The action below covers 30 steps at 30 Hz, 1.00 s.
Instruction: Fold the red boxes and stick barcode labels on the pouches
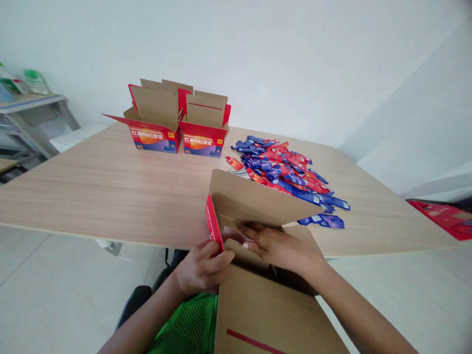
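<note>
Left grip pinching one carton, right grip unclear; two open boxes, one sachet pile.

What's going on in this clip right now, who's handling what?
A person seated at the near edge of the table holds an open cardboard box against their lap. The left hand grips its red-edged left side; the right hand lies flat, fingers on an inner flap. To the right on the table lies a pile of red and blue sachets. Two open boxes stand side by side at the far edge.
</note>
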Tool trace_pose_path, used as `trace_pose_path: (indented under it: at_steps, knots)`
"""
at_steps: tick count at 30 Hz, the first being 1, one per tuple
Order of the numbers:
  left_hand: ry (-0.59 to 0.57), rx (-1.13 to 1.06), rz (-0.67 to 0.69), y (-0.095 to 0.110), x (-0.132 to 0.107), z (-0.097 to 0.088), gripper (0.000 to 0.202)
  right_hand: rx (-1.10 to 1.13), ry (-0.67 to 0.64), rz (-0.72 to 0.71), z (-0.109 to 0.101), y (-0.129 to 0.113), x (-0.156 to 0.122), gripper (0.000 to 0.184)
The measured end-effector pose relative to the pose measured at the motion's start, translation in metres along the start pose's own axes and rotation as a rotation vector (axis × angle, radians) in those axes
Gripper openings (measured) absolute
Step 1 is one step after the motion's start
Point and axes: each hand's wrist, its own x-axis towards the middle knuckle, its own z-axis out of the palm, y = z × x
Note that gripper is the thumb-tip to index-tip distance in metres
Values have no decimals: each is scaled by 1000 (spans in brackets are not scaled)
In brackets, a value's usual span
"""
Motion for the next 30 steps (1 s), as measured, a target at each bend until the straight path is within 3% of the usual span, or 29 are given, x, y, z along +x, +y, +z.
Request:
trace_pose_path:
  at_steps: [4, 8, 12, 16, 20, 26, 30]
  knots:
    - [-22, -4, 7, 7, -5, -8, 28, 62, -122, 225, 10, 33, 16, 58]
    - [29, 111, -13, 17, -16, -14, 18, -27, -121, 290, 16, 45, 25, 27]
    - [60, 178, -11, 26, -24, -12, 17, -91, -44, 329, 22, 34, 21, 16]
    - [54, 117, 53, 35, -26, -8, 16, -216, -74, 408, 25, 13, 18, 29]
    - [70, 64, 101, 43, -34, -8, 18, -243, -120, 400, 31, -2, 23, 35]
    - [87, 35, 133, 42, -51, -3, 17, -268, -150, 482, 48, -10, 38, 36]
    - [88, 38, 124, 42, -56, 1, 15, -230, -149, 408, 50, -10, 37, 40]
